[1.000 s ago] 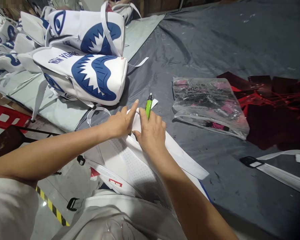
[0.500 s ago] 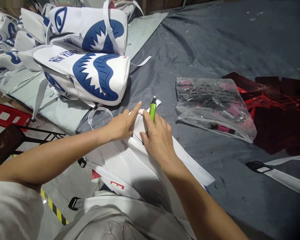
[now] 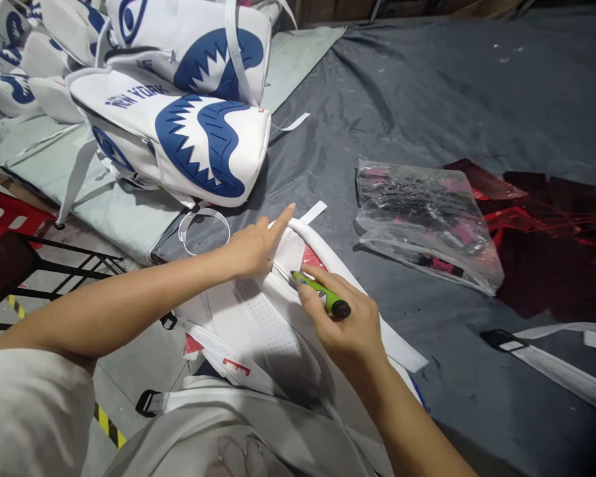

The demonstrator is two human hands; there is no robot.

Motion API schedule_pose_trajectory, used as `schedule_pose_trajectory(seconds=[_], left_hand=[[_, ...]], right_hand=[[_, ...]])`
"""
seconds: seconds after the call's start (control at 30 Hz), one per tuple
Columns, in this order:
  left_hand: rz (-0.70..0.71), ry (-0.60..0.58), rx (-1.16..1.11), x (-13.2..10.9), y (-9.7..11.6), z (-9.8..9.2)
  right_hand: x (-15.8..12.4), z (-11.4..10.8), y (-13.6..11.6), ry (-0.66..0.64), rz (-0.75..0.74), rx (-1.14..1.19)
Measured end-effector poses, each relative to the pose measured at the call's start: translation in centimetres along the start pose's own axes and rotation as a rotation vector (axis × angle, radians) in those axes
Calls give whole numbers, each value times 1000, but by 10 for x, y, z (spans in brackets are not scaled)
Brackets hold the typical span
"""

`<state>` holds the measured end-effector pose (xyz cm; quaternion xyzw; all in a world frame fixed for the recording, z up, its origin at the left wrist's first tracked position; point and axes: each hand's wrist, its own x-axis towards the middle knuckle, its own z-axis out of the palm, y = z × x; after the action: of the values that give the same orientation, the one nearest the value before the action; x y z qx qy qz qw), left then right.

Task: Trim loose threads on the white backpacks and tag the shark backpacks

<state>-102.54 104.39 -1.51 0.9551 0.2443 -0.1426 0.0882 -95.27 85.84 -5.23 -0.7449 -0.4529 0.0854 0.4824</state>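
Observation:
A white backpack lies at the near edge of the grey table cover, its mesh back panel up. My left hand presses on its top edge, index finger stretched out along the white rim. My right hand is closed round a green pen-like tool, whose tip touches the backpack beside a red patch. A white strap pokes out beyond the bag.
Finished white bags with a blue shark mouth are piled at the back left. A clear plastic pouch lies to the right, with dark red sheets beyond it. A black-buckled white strap lies at the right edge. A red stool stands left.
My right hand has drawn back towards me and turned the green tool from upright to lying down, tip now on the bag. A red patch has come into view. My left hand stays put.

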Motion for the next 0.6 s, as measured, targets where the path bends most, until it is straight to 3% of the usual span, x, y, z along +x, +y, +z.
schedule_pose_trajectory(seconds=[0.07, 0.23, 0.4, 0.6], left_hand=[[-2, 3, -12, 1, -1, 2], [20, 18, -49, 0, -1, 3], [19, 14, -70, -2, -2, 2], [17, 15, -61, -1, -3, 3]], right_hand=[[4, 6, 4, 15, -36, -43], [12, 8, 5, -137, -52, -164], [10, 6, -5, -172, -189, -391], [4, 13, -6, -191, -197, -367]])
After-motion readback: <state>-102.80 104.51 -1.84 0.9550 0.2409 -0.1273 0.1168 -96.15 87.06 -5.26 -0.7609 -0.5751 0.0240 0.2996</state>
